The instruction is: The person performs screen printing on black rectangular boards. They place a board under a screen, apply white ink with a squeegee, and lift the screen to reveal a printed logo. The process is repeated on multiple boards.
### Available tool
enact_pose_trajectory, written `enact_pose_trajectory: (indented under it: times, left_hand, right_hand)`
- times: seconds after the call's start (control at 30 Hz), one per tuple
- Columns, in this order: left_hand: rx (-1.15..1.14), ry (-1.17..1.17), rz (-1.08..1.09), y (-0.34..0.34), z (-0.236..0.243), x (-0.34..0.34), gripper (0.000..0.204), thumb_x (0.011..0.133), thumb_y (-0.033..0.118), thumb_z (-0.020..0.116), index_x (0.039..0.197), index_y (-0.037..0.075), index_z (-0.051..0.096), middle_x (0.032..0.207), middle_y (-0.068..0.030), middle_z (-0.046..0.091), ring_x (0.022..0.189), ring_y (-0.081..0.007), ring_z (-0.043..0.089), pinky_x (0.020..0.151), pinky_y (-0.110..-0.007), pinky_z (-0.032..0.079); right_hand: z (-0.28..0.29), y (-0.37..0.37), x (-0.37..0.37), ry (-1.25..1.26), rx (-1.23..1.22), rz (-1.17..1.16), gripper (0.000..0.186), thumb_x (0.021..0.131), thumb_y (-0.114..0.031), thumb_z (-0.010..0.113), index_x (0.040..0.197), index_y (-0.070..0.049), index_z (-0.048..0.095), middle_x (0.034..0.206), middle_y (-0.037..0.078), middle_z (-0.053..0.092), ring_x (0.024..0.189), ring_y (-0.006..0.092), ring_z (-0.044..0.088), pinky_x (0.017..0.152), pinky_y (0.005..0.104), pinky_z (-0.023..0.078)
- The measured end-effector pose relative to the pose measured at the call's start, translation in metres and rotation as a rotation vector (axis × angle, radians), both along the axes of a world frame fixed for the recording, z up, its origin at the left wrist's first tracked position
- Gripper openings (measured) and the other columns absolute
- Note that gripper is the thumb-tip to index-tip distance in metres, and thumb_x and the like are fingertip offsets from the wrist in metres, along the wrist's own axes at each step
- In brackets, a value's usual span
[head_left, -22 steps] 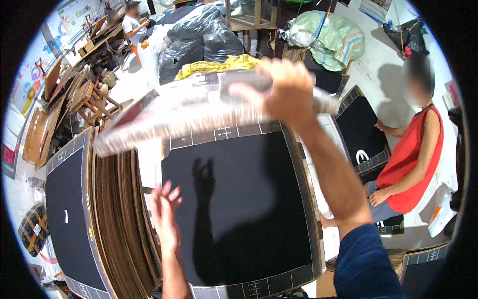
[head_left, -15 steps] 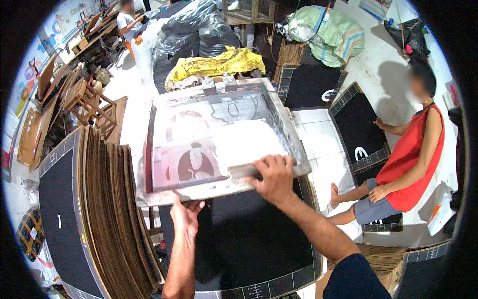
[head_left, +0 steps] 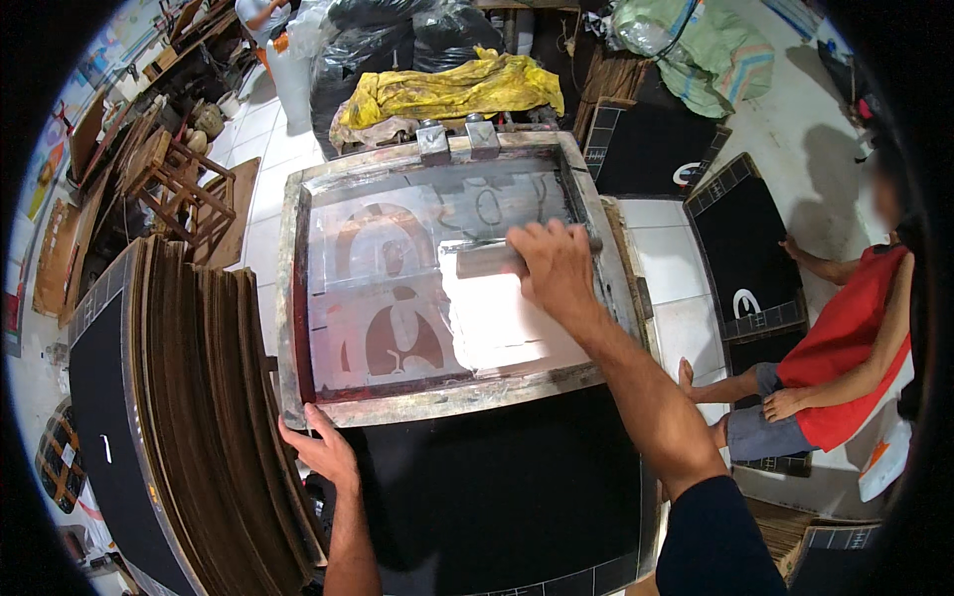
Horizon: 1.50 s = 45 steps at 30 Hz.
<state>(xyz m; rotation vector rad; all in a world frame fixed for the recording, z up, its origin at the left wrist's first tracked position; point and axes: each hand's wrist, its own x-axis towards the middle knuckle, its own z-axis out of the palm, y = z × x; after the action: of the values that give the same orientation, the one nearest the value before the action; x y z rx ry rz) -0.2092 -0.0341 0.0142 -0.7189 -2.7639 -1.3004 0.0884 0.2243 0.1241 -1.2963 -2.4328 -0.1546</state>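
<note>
Plainly the right hand [head_left: 556,263] has the squeegee [head_left: 487,260]: its fingers are wrapped over the bar, which lies across the mesh [head_left: 393,283] right of the middle. A bright white patch [head_left: 507,328], probably ink, spreads from the bar toward the near edge. The left hand [head_left: 330,457] is at the near left corner of the frame [head_left: 457,402], fingers apart; I cannot tell whether it grips the wood or just rests against it.

The frame, with mesh and squeegee inside its rim, sits over the far part of a black board [head_left: 507,497], whose near part shows bare. Whether the frame lies flat on it is not clear. Two clamps [head_left: 434,144] hold the far rail.

The step in hand looks like working ink over the stencil with the blade. As I judge it, the next move calls for even pressure and a level blade, with the frame kept steady at its corner.

Farther out, a tall stack [head_left: 204,417] of boards stands on the left, a wooden stool [head_left: 174,189] beyond it. A yellow cloth [head_left: 457,87] lies behind the clamps, in front of dark bags [head_left: 358,50]. On the right a co-worker in a red shirt [head_left: 860,338] has one hand by a black panel [head_left: 745,238] with a white mark.
</note>
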Motion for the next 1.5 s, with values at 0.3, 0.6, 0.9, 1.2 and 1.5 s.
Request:
enact_pose_trajectory:
  times: [0.3, 0.6, 0.9, 1.2, 1.5]
  left_hand:
    - [0.000, 0.119, 0.001, 0.002, -0.007, -0.004, 0.070, 0.107, 0.043, 0.055, 0.150, -0.010, 0.037, 0.140, -0.0392, 0.053, 0.128, -0.0498, 0.055, 0.109, -0.051, 0.040]
    - [-0.007, 0.041, -0.001, 0.001, -0.003, -0.001, 0.066, 0.108, 0.040, 0.054, 0.149, -0.009, 0.038, 0.138, -0.0392, 0.053, 0.123, -0.0513, 0.056, 0.105, -0.053, 0.043]
    - [-0.019, 0.082, 0.007, 0.002, -0.009, -0.002, 0.067, 0.109, 0.040, 0.053, 0.150, -0.009, 0.035, 0.140, -0.0397, 0.052, 0.127, -0.0497, 0.056, 0.107, -0.052, 0.042]
    - [0.001, 0.037, -0.026, 0.001, -0.008, -0.005, 0.067, 0.109, 0.042, 0.051, 0.150, -0.009, 0.036, 0.139, -0.0375, 0.053, 0.124, -0.0465, 0.059, 0.105, -0.049, 0.045]
    - [0.018, 0.053, -0.027, 0.002, -0.007, -0.005, 0.070, 0.107, 0.044, 0.056, 0.148, -0.011, 0.039, 0.141, -0.0360, 0.052, 0.126, -0.0450, 0.056, 0.107, -0.049, 0.042]
  right_hand:
    - [-0.027, 0.030, -0.014, 0.053, 0.018, -0.005, 0.020, 0.084, -0.018, 0.078, 0.100, -0.012, 0.067, 0.096, 0.005, 0.066, 0.096, 0.0270, 0.061, 0.084, 0.0454, 0.041]
    - [0.002, -0.095, 0.016, -0.077, -0.260, -0.026, 0.028, 0.075, -0.009, 0.078, 0.101, -0.011, 0.068, 0.092, 0.006, 0.065, 0.092, 0.0266, 0.061, 0.086, 0.0449, 0.042]
    - [-0.011, 0.039, -0.027, 0.049, -0.020, -0.017, 0.032, 0.073, -0.006, 0.076, 0.103, -0.012, 0.065, 0.098, 0.004, 0.065, 0.098, 0.0273, 0.060, 0.086, 0.0437, 0.041]
    - [-0.012, -0.024, 0.002, -0.008, -0.091, -0.010, 0.018, 0.081, -0.007, 0.073, 0.097, -0.010, 0.065, 0.096, 0.007, 0.066, 0.094, 0.0273, 0.061, 0.084, 0.0441, 0.043]
    - [-0.013, -0.122, 0.028, -0.019, -0.118, -0.027, 0.026, 0.078, -0.002, 0.076, 0.102, -0.009, 0.068, 0.094, 0.005, 0.063, 0.092, 0.0247, 0.060, 0.088, 0.0468, 0.045]
